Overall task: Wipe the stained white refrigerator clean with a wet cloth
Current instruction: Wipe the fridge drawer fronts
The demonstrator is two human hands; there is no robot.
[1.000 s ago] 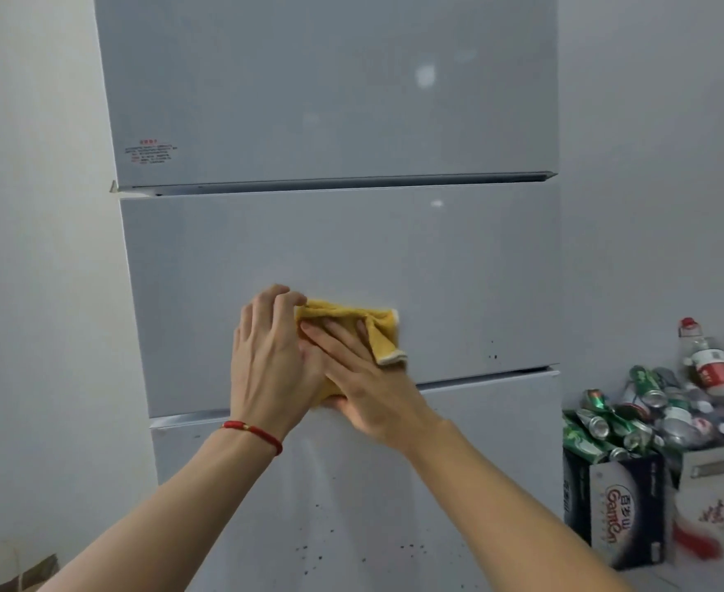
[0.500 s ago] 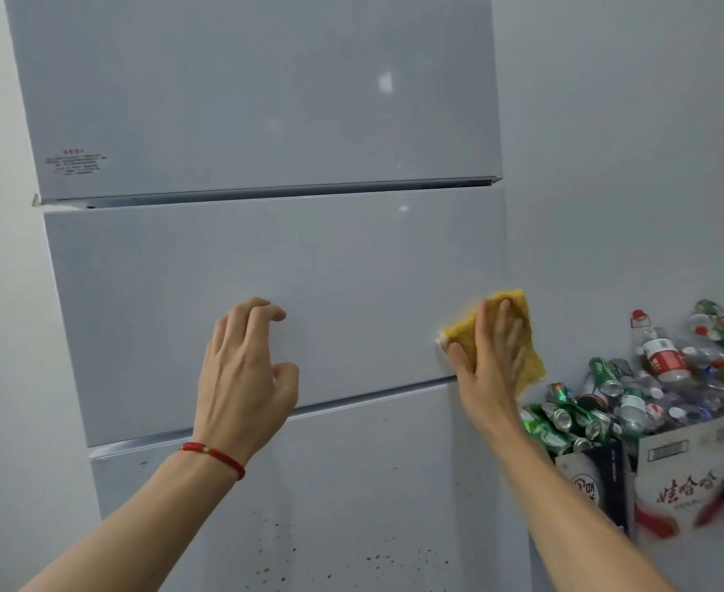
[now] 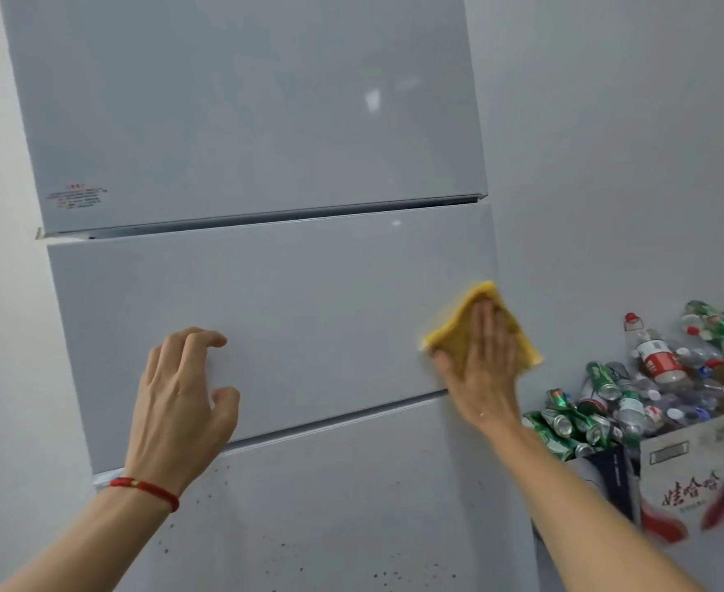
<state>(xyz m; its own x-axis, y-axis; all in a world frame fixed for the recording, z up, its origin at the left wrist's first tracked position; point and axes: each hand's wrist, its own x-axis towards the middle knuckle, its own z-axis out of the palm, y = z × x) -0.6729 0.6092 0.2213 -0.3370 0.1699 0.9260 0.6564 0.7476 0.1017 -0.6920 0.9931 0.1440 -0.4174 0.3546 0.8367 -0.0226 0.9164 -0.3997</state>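
Speckles dot the refrigerator (image 3: 266, 314) bottom door, boxed cans (image 3: 565, 420) beside. My flat right hand (image 3: 482, 369) presses the yellow cloth (image 3: 454, 331) beneath it, seemingly overhanging the door edge; left hand (image 3: 180, 399) loosely curled, empty.

white three-door fridge (image 3: 287, 314), dark specks on its bottom door; folded yellow cloth (image 3: 450, 335) flat at the middle door's right edge.

The folded yellow cloth (image 3: 450, 335) under my palm, pale grey-white fridge door panels (image 3: 266, 326) with dark specks low down, red cord bracelet (image 3: 146, 491) on my wrist.
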